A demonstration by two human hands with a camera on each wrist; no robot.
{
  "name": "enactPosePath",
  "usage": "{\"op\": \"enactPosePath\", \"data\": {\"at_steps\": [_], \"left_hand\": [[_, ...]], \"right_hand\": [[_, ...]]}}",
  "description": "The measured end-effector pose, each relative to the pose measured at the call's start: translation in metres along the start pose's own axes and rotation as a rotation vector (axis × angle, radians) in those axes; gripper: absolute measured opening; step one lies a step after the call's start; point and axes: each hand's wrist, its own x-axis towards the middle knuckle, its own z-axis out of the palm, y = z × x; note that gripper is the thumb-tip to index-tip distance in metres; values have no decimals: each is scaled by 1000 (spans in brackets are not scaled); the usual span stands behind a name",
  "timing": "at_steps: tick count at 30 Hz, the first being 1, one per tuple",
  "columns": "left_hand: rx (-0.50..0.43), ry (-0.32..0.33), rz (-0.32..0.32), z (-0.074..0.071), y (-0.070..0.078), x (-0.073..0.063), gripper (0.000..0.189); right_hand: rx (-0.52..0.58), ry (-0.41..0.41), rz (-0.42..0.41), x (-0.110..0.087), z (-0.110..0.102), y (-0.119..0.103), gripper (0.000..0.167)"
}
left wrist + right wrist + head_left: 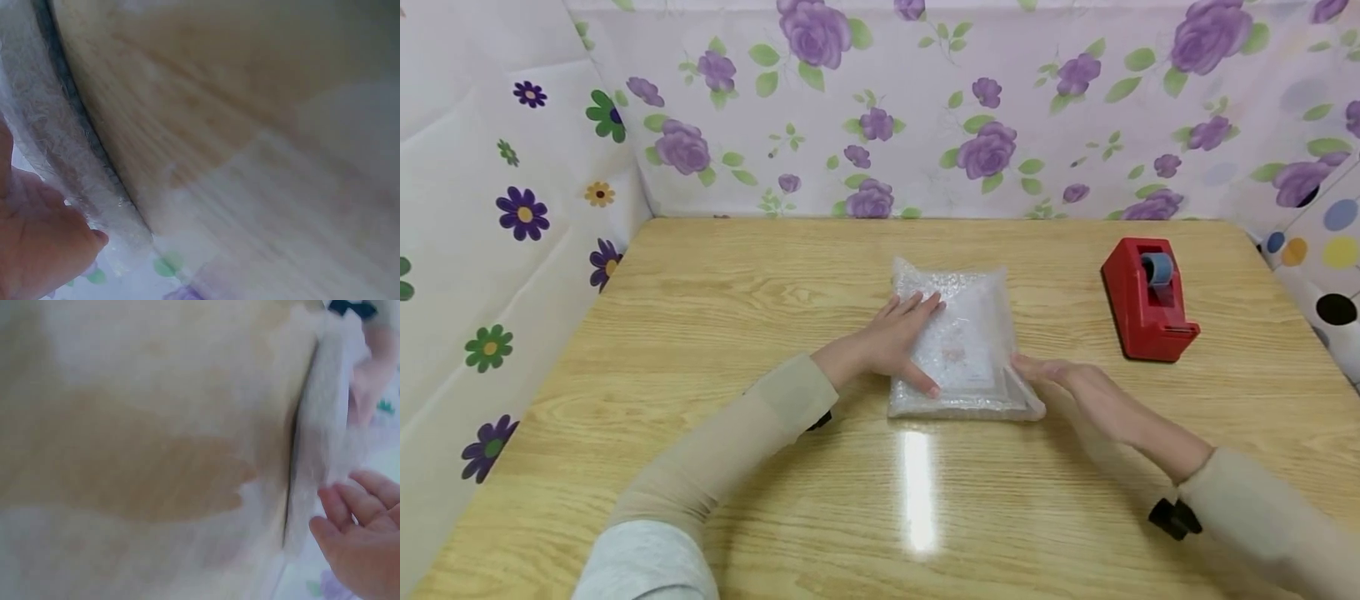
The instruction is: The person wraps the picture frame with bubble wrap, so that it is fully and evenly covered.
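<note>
A flat package in clear bubble wrap (966, 321) lies on the wooden table, with a pale item showing through the plastic. My left hand (897, 340) rests on its left side, fingers spread and thumb reaching toward the near edge. At the package's right edge, near the loose lower right corner, the fingertips of my right hand (1086, 392) meet the wrap. The right wrist view has the fingers of that hand extended beside the wrap's side (315, 437). In the left wrist view, part of the left hand (40, 240) lies against the bubble wrap (69, 137).
A red tape dispenser (1150, 308) with a roll of tape stands on the table, right of the package. Floral cloth (925, 108) hangs behind the table's far edge, and more patterned cloth hangs at the left and right.
</note>
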Motion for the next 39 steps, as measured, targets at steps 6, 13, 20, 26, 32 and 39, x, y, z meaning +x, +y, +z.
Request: {"op": "enactPosePath", "data": {"at_steps": [6,13,20,26,32,39], "left_hand": [[3,12,5,0,1,1,137],[28,34,-16,0,3,0,131],[75,63,-71,2,2,-1,129],[95,49,-91,2,0,-3,128],[76,19,-101,2,0,-6,128],[82,8,-106,-1,0,-7,131]], "right_hand": [[212,34,-30,19,-16,21,35],[157,117,-7,39,-15,27,32],[67,141,-120,54,-19,34,32],[30,59,-188,64,-23,40,72],[-39,-86,-170,71,-28,45,81],[-74,-162,-157,71,-29,38,75]]}}
